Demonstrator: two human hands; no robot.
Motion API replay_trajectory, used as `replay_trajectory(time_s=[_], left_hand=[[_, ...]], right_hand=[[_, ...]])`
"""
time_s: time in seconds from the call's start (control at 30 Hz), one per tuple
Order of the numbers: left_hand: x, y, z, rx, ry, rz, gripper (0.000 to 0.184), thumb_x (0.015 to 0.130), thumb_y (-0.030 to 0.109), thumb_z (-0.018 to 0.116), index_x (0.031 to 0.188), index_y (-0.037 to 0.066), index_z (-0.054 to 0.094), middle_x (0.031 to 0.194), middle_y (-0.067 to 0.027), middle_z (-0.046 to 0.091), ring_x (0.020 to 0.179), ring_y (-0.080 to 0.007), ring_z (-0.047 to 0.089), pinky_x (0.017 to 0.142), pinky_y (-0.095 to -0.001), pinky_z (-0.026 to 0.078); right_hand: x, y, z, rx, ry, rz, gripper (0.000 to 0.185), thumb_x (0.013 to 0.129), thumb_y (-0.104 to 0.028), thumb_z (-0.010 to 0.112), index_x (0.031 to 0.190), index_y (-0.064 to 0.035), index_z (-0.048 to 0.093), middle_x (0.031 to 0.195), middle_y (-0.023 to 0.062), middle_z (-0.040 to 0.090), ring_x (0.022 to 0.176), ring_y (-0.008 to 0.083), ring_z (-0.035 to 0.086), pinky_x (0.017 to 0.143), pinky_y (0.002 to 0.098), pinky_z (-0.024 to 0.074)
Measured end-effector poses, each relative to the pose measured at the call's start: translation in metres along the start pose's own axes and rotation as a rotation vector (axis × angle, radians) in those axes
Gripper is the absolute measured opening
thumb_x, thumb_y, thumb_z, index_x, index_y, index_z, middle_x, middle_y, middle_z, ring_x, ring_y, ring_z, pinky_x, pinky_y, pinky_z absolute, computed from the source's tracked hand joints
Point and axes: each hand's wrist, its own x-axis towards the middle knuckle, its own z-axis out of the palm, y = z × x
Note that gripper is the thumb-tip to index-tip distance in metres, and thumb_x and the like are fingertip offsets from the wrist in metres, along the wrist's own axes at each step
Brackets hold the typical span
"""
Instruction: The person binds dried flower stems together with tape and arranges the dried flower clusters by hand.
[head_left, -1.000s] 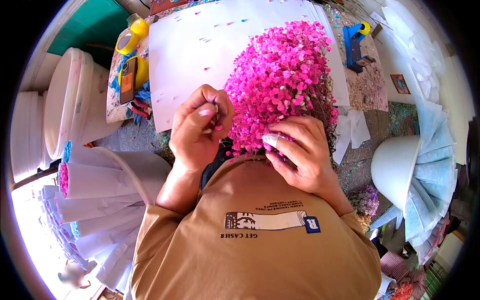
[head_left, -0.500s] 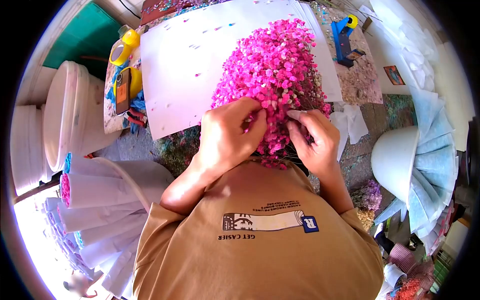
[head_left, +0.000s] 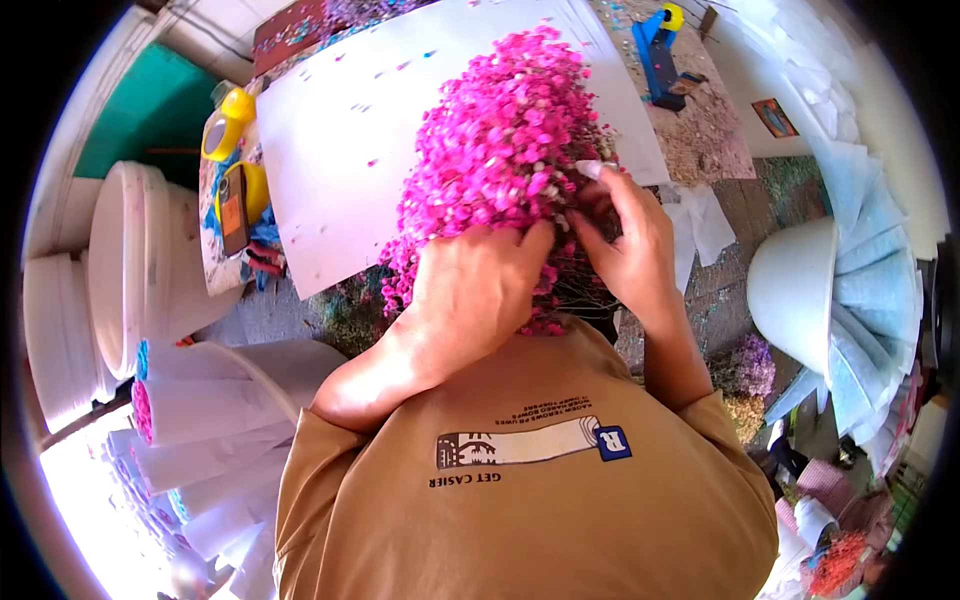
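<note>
A large bunch of small pink flowers (head_left: 500,130) leans from my lap over the table's near edge, its blooms pointing away from me. My left hand (head_left: 480,280) presses into the lower blooms; its fingertips are hidden among them. On the bunch's right side, my right hand (head_left: 632,230) has its thumb and forefinger apart at the thin stems, with a pale covering on one fingertip. Beneath the blooms, white paper sheets (head_left: 330,150) cover the tabletop, with loose petals scattered on them.
A phone (head_left: 234,212) and yellow tape rolls (head_left: 240,104) lie at the table's left edge. A blue tape dispenser (head_left: 657,65) stands at the right. Wrapped bouquets (head_left: 200,405) fill the lower left; a white bucket (head_left: 792,287) with bluish wrapping stands right.
My left hand has moved right from beside the bunch into its lower blooms. My right hand has shifted up along its right side. The table and bunch now appear further left.
</note>
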Motion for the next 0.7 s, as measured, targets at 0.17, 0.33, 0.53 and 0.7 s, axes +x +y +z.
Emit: replay_trajectory(time_s=[0.17, 0.33, 0.53, 0.7], left_hand=[[-0.013, 0.002, -0.018, 0.018, -0.043, 0.036, 0.009, 0.082, 0.005, 0.06, 0.089, 0.011, 0.06, 0.066, -0.0079, 0.061, 0.06, -0.029, 0.066, 0.05, -0.0437, 0.05], [-0.033, 0.007, -0.024, -0.059, -0.019, -0.012, 0.007, 0.083, 0.009, 0.07, 0.083, 0.009, 0.062, 0.066, -0.0069, 0.06, 0.058, -0.0283, 0.063, 0.051, -0.0426, 0.049], [-0.01, 0.025, -0.023, -0.052, 0.161, -0.083, 0.019, 0.087, 0.023, 0.077, 0.081, 0.009, 0.065, 0.063, -0.007, 0.06, 0.056, -0.0269, 0.063, 0.051, -0.0407, 0.05], [0.019, 0.015, 0.006, 0.2, 0.165, -0.092, 0.025, 0.085, 0.025, 0.075, 0.072, 0.011, 0.059, 0.063, -0.006, 0.061, 0.055, -0.0254, 0.063, 0.048, -0.04, 0.047]], right_hand=[[0.003, 0.015, -0.004, 0.118, 0.061, 0.07, 0.035, 0.083, 0.005, 0.076, 0.117, -0.0005, 0.068, 0.09, 0.0084, 0.073, 0.078, 0.014, 0.069, 0.07, 0.0286, 0.0545], [-0.003, 0.021, 0.0, 0.277, 0.083, 0.085, 0.029, 0.088, 0.003, 0.075, 0.116, 0.0015, 0.068, 0.089, 0.0046, 0.072, 0.078, 0.0075, 0.067, 0.069, 0.0225, 0.0528], [-0.007, 0.016, -0.003, 0.545, -0.051, 0.412, 0.024, 0.087, 0.0, 0.075, 0.111, 0.0006, 0.07, 0.095, 0.0073, 0.076, 0.077, 0.0055, 0.068, 0.069, 0.0245, 0.0554], [-0.006, 0.011, -0.003, 0.384, 0.027, 0.247, 0.022, 0.086, 0.0, 0.075, 0.107, 0.0014, 0.07, 0.095, 0.0116, 0.076, 0.081, 0.0126, 0.072, 0.071, 0.0286, 0.0572]])
